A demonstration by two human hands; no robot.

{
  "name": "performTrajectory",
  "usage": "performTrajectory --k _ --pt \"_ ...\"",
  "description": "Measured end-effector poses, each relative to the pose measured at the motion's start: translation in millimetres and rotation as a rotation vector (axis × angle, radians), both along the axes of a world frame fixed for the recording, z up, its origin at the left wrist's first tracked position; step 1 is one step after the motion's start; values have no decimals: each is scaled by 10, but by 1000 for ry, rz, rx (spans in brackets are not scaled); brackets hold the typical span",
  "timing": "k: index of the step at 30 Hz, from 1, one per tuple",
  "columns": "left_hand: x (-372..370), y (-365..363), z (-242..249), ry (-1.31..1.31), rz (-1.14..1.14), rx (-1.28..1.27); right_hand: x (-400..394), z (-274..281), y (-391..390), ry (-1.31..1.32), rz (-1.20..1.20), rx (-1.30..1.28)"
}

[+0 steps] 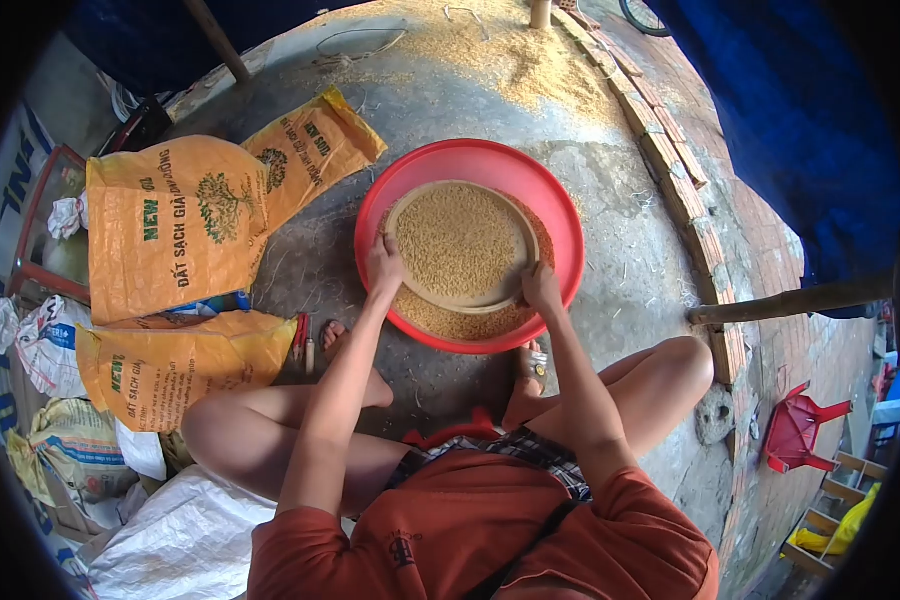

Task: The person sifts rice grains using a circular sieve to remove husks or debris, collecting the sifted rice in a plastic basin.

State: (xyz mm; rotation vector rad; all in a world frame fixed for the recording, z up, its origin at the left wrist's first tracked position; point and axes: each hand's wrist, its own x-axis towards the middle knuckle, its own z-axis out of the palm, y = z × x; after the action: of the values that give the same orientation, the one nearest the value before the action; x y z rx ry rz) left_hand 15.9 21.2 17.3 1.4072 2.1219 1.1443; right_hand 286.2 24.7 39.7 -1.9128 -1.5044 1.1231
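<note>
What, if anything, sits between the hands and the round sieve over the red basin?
Nothing visible does. The left hand and right hand both already grip the rim of the sieve, which sits inside the red basin above the sifted grain.

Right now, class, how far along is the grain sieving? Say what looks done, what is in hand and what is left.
Done: some grain already lies in the red basin under the sieve. In hand: the left hand and right hand grip the round sieve, full of grain. Left: that load, and loose grain spread on the concrete beyond.
</note>
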Motion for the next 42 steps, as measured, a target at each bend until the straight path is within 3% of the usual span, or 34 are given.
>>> performTrajectory --k 1,6,7,9,10,13,16,17,18,20,23,27,29,31,32,33,34,36,38,40,42 --pt "-38 -26 -118 -74 14 -33 -31 -17 -31 -144 32 129" --pt "-144 -50 -225 -181 124 -47 -148 248 -90 -174 96 331" --pt "-122 -21 -1 -178 120 -41 -157 333 -81 -210 85 397" --pt "-60 19 517 -300 27 313 -152 483 -20 -150 38 521" --pt "-37 4 762 -302 24 315 -146 578 -1 -89 -4 640" --pt "-8 -60 1186 -290 -30 433 -303 1159 -132 70 -132 684" --pt "-75 34 644 -291 -47 276 -221 403 114 14 -92 721" --pt "-44 90 375 -97 -11 504 -204 248 90 -119 -62 619" --pt "-81 -23 221 -114 44 59 -189 100 55 -114 -57 616" --pt "-106 -96 -176 -72 79 39 -150 -122 -22 -240 19 362" --pt "-118 -114 -142 -191 108 -109 -113 -197 -39 -264 50 338" --pt "-213 49 161 -219 85 113 -194 349 20 -245 41 501" --pt "-115 22 694 -305 60 252 -242 785 20 -46 -14 688" --pt "-76 9 1044 -392 36 384 -325 1125 -41 75 -72 673" --pt "-81 -5 1127 -328 25 399 -340 1190 -73 196 -127 644" --pt "-86 -45 1146 -264 16 406 -302 853 65 237 -94 697" --pt "-102 -44 998 -263 19 401 -299 627 97 237 -92 691" --pt "-156 25 318 -286 9 316 -301 288 116 -40 -16 693" --pt "-176 -38 -182 -91 125 83 -260 -23 21 -139 5 535" --pt "-167 -96 -244 -122 130 -148 -220 -105 -56 -240 21 371" --pt "-205 -75 -209 -182 124 -141 -205 -67 -47 -281 56 364"
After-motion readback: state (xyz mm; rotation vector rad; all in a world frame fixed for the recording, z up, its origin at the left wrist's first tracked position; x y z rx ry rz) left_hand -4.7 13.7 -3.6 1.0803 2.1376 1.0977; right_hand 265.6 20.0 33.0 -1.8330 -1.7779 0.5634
